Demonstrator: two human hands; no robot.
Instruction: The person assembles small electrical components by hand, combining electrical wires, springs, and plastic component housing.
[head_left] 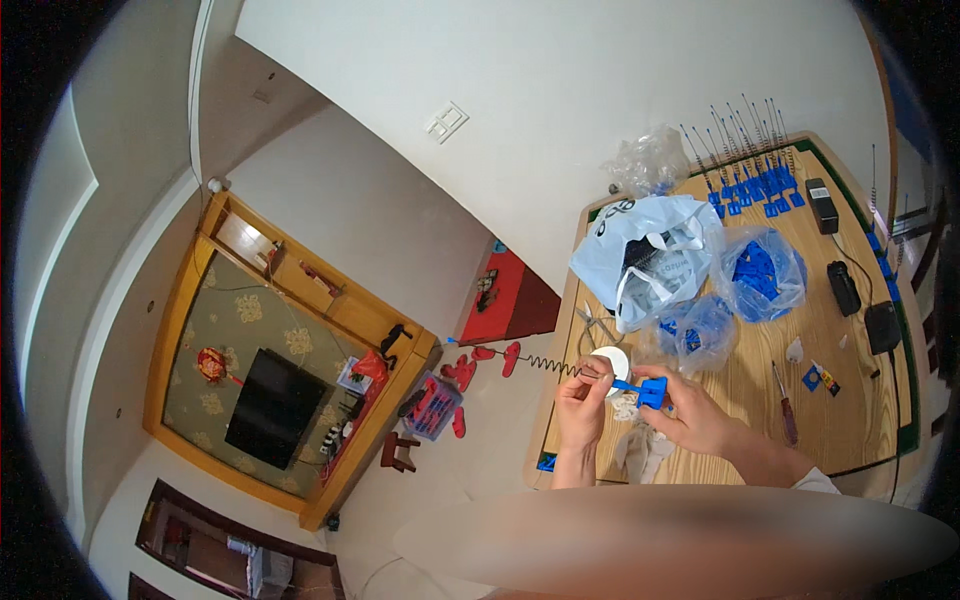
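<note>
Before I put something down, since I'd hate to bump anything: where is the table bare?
The tabletop shows bare right of the screwdriver, below the yellow tube, and between screwdriver and right hand. Crowded: the far side, with plastic bags and blue-based springs.

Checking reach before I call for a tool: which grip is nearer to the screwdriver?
Right. The right grip, on the blue plastic piece, is left of the screwdriver, apart from it; the left grip, at the black coil, is farther left.
</note>
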